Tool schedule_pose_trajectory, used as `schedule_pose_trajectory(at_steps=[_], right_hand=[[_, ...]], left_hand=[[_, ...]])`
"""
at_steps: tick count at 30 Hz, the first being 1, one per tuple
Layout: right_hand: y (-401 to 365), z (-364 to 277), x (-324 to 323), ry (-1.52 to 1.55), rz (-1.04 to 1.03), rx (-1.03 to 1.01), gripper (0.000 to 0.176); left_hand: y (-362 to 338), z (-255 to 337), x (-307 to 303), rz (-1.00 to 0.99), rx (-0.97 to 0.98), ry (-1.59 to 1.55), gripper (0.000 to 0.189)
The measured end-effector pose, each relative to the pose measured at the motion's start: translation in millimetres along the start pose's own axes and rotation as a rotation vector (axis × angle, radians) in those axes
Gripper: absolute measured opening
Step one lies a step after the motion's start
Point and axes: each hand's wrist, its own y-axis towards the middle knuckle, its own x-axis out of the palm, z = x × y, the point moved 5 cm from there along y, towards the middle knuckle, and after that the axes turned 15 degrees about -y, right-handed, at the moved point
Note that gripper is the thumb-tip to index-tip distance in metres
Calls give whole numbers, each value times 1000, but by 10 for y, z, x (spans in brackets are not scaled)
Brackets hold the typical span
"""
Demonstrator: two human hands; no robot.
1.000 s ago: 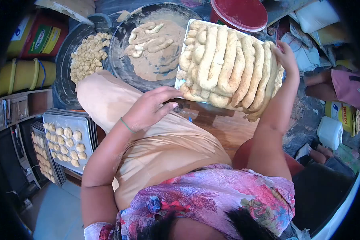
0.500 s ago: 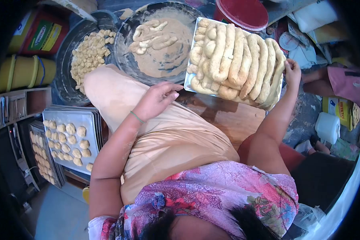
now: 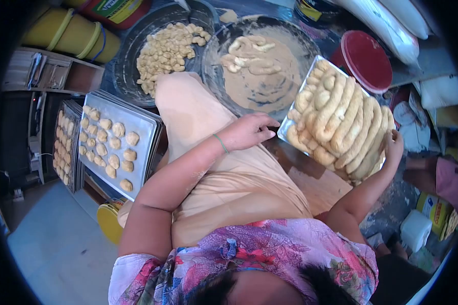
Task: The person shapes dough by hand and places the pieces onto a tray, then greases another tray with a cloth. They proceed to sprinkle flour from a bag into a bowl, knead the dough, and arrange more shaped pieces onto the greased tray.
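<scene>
Between both hands, above lap: tray (image 3: 286, 136) stacked with dough ropes (image 3: 341, 122). Right hand (image 3: 393, 145): fingers curled around tray's far edge, holding it. Left hand (image 3: 249, 131): fingers loosely spread, tips at tray's near corner, contact unclear. Beyond left fingertips: floured bowl (image 3: 269, 89). Left of them: baking sheet (image 3: 145, 127) of dough pieces.

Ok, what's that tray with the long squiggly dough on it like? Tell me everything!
The tray is a pale metal rectangle, held up at a tilt. Long, thick, tan dough ropes lie packed side by side across it, some looped, hiding most of its surface. The right hand grips its far edge; the left hand reaches its near corner.
</scene>
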Motion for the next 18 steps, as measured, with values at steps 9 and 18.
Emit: schedule_pose_trajectory(at_steps=[9,18], right_hand=[[-499,-4219,337,628,-228,-588,38],[-1436,-4526,4829,530,-827,114,38]], left_hand=[[823,181,-1730,781,138,-362,38],[544,-580,-2539,955,-69,33,40]])
